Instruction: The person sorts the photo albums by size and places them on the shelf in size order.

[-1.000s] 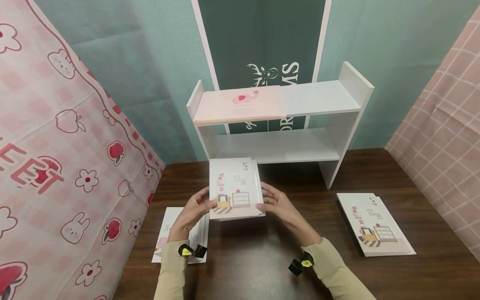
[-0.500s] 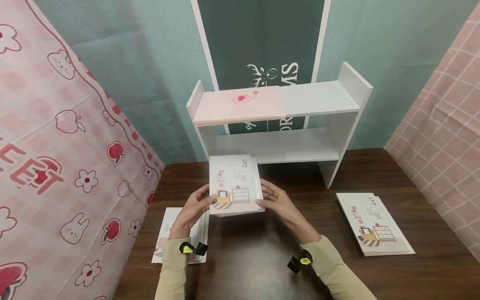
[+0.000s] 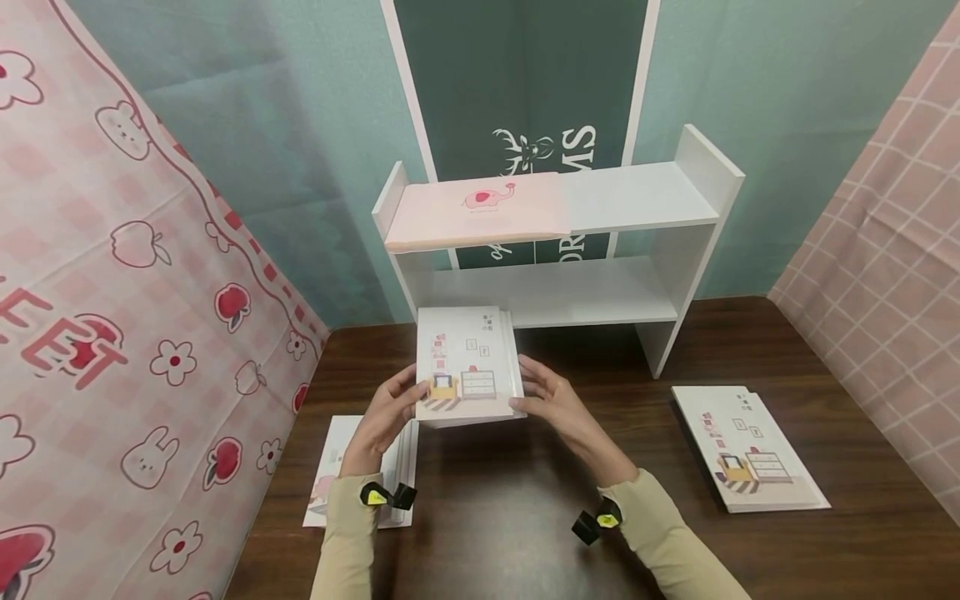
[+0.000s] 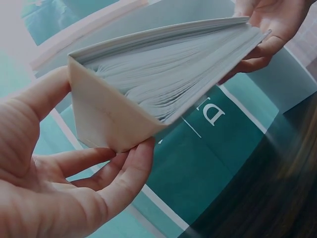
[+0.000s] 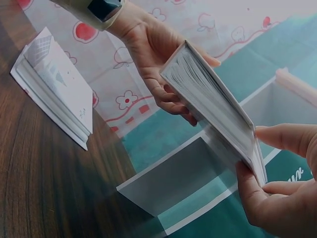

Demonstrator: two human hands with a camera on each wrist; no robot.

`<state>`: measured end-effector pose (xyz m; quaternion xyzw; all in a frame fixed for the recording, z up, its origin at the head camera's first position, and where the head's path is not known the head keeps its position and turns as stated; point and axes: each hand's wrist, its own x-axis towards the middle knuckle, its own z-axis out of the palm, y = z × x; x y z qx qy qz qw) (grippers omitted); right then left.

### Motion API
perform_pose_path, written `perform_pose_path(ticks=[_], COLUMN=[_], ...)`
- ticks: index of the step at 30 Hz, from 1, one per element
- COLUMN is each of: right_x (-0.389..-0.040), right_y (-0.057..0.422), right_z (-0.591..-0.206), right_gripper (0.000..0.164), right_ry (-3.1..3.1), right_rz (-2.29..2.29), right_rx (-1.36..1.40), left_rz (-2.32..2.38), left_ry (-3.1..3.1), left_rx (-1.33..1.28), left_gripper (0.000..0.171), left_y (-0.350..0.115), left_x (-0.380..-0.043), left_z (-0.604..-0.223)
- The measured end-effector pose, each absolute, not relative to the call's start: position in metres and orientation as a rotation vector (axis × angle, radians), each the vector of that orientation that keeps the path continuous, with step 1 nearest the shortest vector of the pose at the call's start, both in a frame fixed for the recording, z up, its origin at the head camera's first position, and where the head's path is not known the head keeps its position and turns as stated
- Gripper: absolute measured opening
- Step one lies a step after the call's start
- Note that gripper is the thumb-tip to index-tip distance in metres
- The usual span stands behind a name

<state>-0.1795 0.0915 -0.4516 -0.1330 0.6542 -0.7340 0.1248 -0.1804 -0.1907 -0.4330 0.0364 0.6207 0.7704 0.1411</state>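
Both hands hold a thick white hardcover book (image 3: 468,362) above the table, in front of the shelf. Its cover carries a drawing of a yellow armchair and a chest of drawers. The left hand (image 3: 386,421) grips the left side, thumb on top and fingers beneath; in the left wrist view its fingertips pinch the broad pale spine (image 4: 111,114). The right hand (image 3: 558,408) pinches the opposite edge, where the covers stand slightly apart in the right wrist view. Bunched pages (image 5: 208,94) show between the covers.
A white two-tier shelf (image 3: 637,196) stands at the back, a pink elephant-print book (image 3: 487,204) lying on its top left. Another white book (image 3: 750,450) lies at the right of the brown table (image 3: 495,533). White books (image 3: 341,433) lie partly under the left forearm.
The held book and both hands have shifted slightly away from the person, toward the shelf. The other books and the shelf stay put.
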Motion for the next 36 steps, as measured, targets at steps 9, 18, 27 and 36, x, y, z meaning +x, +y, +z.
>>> perform_pose_path(ticks=[9,18,27,36], right_x=[-0.177,-0.176,-0.174,-0.173], right_y=[0.090,0.087,0.087,0.085], right_z=[-0.450,-0.448,-0.446,-0.447], right_gripper=[0.072,0.079,0.083,0.077], right_ry=[1.880,1.867,1.934,2.171], right_rz=[-2.167,-2.214,-2.146,-2.059], right_rx=[-0.398,-0.414,-0.483,-0.637], left_rz=[2.252,2.311,2.288,2.258], left_ry=[1.808,1.854,1.941,2.101], left_rx=[0.025,0.032,0.011,0.170], left_gripper=[0.055,0.053,0.050,0.051], left_y=[-0.189,-0.185,-0.185,-0.186], left_x=[-0.181,-0.183,-0.181,-0.173], left_z=[-0.433,-0.434,-0.436,-0.439])
